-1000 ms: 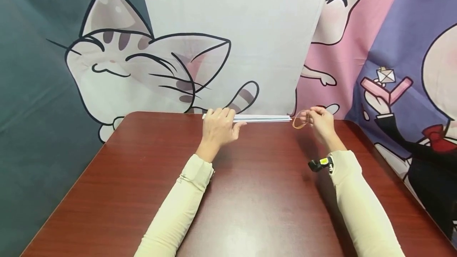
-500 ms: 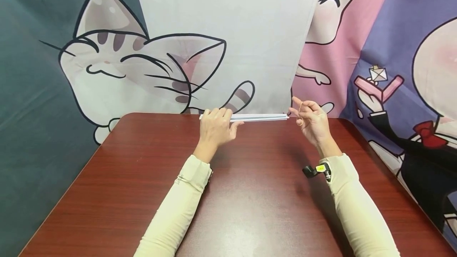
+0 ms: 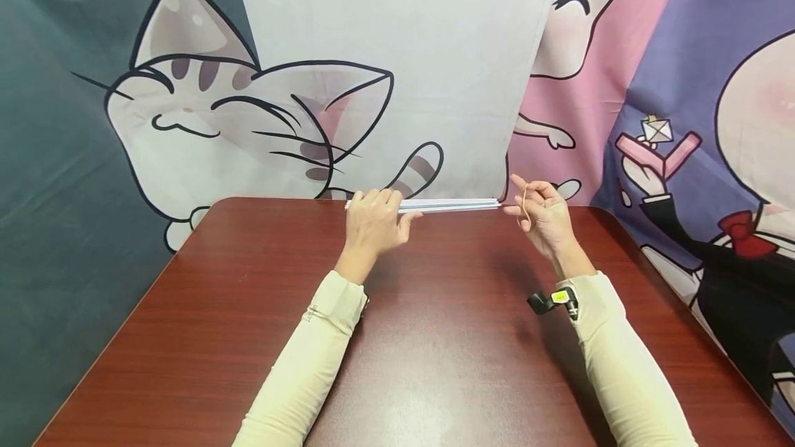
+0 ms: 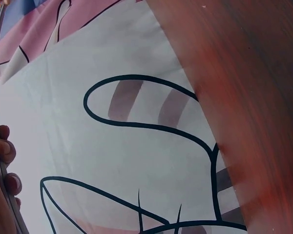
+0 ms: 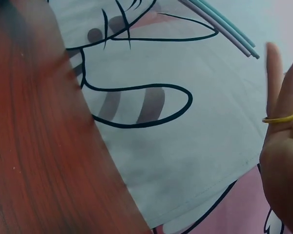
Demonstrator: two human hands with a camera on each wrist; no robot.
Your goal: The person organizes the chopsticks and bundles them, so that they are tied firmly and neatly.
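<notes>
My left hand point(image 3: 375, 225) grips a small bundle of thin, straight rods point(image 3: 450, 205), pale white and bluish, held level above the table's far edge. Their exact kind cannot be told. In the left wrist view, fingertips point(image 4: 7, 151) curl round the bundle. To the right of the rods' free ends is my right hand point(image 3: 548, 221), its fingers spread and mostly straight. A yellowish rubber band point(image 5: 283, 119) loops round fingers of that hand. Lilac and teal rod ends point(image 5: 227, 29) point toward it in the right wrist view, apart from the band.
The reddish-brown wooden table point(image 3: 428, 343) lies beneath both arms. Behind its far edge hangs a cloth backdrop point(image 3: 472, 74) with cartoon figures. A small black camera point(image 3: 546, 301) is strapped at the right wrist.
The right hand has turned and spread its fingers, and the rubber band, earlier dangling from its fingertips, now loops round its fingers. The left hand keeps its grip on the rods.
</notes>
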